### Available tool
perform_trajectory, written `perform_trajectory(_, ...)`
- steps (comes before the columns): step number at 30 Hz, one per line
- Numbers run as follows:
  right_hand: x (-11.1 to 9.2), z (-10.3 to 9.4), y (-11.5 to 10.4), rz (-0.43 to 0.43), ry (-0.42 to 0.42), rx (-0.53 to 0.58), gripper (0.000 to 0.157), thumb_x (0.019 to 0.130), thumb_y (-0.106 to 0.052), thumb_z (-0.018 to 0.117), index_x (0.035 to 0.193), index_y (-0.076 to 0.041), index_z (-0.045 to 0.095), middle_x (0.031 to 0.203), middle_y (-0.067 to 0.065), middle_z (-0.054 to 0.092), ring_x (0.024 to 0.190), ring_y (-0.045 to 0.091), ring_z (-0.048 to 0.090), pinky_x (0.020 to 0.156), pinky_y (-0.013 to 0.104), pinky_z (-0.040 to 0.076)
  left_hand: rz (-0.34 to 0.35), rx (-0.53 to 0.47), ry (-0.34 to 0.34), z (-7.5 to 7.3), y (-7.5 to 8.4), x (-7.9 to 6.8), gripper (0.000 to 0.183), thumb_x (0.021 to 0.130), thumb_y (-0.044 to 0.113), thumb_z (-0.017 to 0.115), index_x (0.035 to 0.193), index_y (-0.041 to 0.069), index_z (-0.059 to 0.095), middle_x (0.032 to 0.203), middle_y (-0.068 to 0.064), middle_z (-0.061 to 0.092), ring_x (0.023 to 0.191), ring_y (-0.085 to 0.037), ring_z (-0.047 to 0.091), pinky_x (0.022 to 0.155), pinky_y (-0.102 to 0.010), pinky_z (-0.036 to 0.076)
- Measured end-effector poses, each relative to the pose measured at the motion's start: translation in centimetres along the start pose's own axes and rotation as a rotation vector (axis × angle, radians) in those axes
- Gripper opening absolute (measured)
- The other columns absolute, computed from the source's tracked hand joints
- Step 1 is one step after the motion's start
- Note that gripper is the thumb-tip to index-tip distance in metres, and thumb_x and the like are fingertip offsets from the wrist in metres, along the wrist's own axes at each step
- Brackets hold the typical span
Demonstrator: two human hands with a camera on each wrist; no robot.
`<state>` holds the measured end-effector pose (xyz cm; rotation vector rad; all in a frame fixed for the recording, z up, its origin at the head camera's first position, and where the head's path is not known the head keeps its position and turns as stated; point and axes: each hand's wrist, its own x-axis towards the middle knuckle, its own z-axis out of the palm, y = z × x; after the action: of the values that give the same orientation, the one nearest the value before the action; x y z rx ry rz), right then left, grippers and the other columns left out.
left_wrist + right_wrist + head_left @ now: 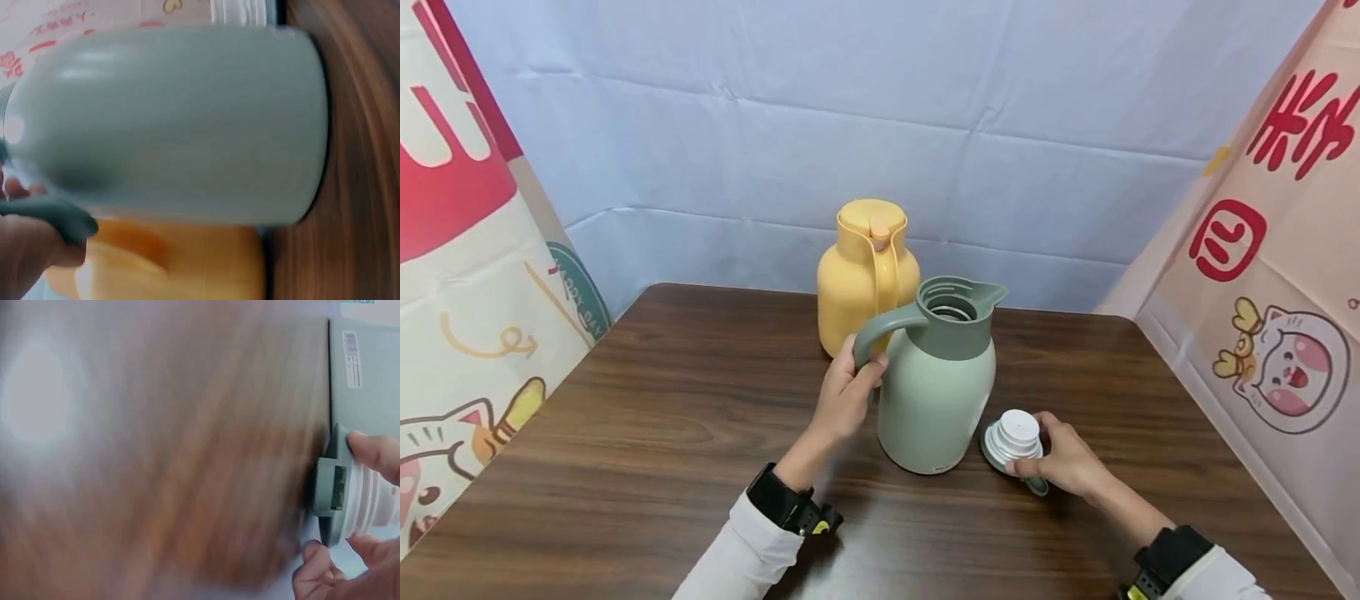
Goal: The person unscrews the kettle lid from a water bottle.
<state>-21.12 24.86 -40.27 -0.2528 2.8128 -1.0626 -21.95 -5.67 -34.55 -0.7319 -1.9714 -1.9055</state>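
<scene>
A light green thermos jug (pixel 936 400) stands upright on the table, its mouth uncovered and its spout pointing right. My left hand (pixel 848 392) grips the jug's darker green handle (pixel 887 323); the left wrist view shows the thumb and fingers around that handle (pixel 59 215). Right of the jug is its lid (pixel 1017 437), upside down with the white stopper upward. My right hand (pixel 1067 454) holds this lid between thumb and fingers at its edge. Seen from the right wrist, the thumb and fingers sit on both sides of the lid (pixel 340 487), at or just above the tabletop.
Behind the green jug stands a yellow thermos jug (pixel 850 292) with its lid on. The dark wooden table (pixel 700 400) reaches back to a pale blue cloth (pixel 775 150). Printed sheets hang at the left and right sides.
</scene>
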Motion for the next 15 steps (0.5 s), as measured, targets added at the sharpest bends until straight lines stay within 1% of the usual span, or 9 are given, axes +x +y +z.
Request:
perform_trajectory(3, 0.2, -0.9, 0.5, 0.0, -0.039, -0.013, 0.069, 0.067, -0.029, 0.078, 0.115, 0.006, 0.043, 0.094, 0.013, 0.058, 0.082, 0.022, 0.052, 0.072, 0.04, 0.044, -0.04, 0.015, 0.066, 1.4, 0.1, 0.5, 0.006, 0.094, 0.007, 0.041, 0.091, 0.002, 0.04, 0.064, -0.005, 0.032, 0.056, -0.018, 0.031, 0.058, -0.031, 0.031)
perform_trajectory(5, 0.3, -1.4, 0.8, 0.01, -0.052, -0.04, 0.075, 0.069, -0.031, 0.077, 0.12, 0.009, 0.039, 0.1, 0.018, 0.057, 0.089, 0.028, 0.052, 0.076, 0.045, 0.045, -0.068, 0.029, 0.102, 2.5, 0.0, 0.8, 0.008, 0.094, 0.008, 0.042, 0.09, 0.003, 0.039, 0.065, -0.005, 0.03, 0.056, -0.019, 0.03, 0.057, -0.031, 0.029)
perform_trajectory(7, 0.2, -2.0, 1.1, 0.03, -0.059, -0.076, 0.083, 0.07, -0.034, 0.076, 0.125, 0.013, 0.034, 0.108, 0.026, 0.054, 0.098, 0.036, 0.05, 0.081, 0.051, 0.043, -0.066, 0.051, 0.144, 3.7, -1.2, 1.2, 0.01, 0.094, 0.013, 0.044, 0.09, 0.005, 0.04, 0.067, -0.004, 0.031, 0.06, -0.018, 0.033, 0.059, -0.031, 0.031)
perform_trajectory(10, 0.0, -2.9, 1.5, 0.059, -0.076, -0.111, 0.09, 0.071, -0.035, 0.075, 0.127, 0.017, 0.027, 0.114, 0.033, 0.049, 0.105, 0.043, 0.044, 0.085, 0.057, 0.04, -0.063, 0.092, 0.2, 5.4, -1.8, 1.7, 0.012, 0.093, 0.017, 0.045, 0.089, 0.006, 0.041, 0.071, -0.005, 0.037, 0.066, -0.016, 0.04, 0.06, -0.03, 0.036)
perform_trajectory(12, 0.0, -3.5, 1.8, 0.071, -0.085, -0.122, 0.089, 0.071, -0.034, 0.074, 0.126, 0.018, 0.028, 0.113, 0.033, 0.049, 0.104, 0.043, 0.045, 0.084, 0.057, 0.04, -0.056, 0.106, 0.215, 6.5, -2.1, 2.1, 0.014, 0.093, 0.019, 0.044, 0.09, 0.006, 0.041, 0.072, -0.005, 0.04, 0.069, -0.016, 0.044, 0.061, -0.03, 0.039)
perform_trajectory(13, 0.0, -3.7, 2.0, 0.075, -0.086, -0.12, 0.087, 0.071, -0.033, 0.075, 0.125, 0.017, 0.029, 0.11, 0.031, 0.051, 0.101, 0.042, 0.047, 0.083, 0.056, 0.041, -0.053, 0.112, 0.217, 7.0, -2.3, 2.3, 0.015, 0.093, 0.02, 0.044, 0.09, 0.006, 0.041, 0.071, -0.005, 0.041, 0.068, -0.016, 0.044, 0.06, -0.03, 0.039)
perform_trajectory(15, 0.0, -4.2, 2.5, 0.078, -0.088, -0.121, 0.085, 0.072, -0.031, 0.074, 0.124, 0.018, 0.03, 0.109, 0.031, 0.052, 0.099, 0.041, 0.048, 0.082, 0.055, 0.041, -0.05, 0.12, 0.215, 7.9, -2.6, 2.9, 0.016, 0.093, 0.022, 0.043, 0.089, 0.007, 0.04, 0.071, -0.004, 0.041, 0.067, -0.016, 0.044, 0.059, -0.03, 0.039)
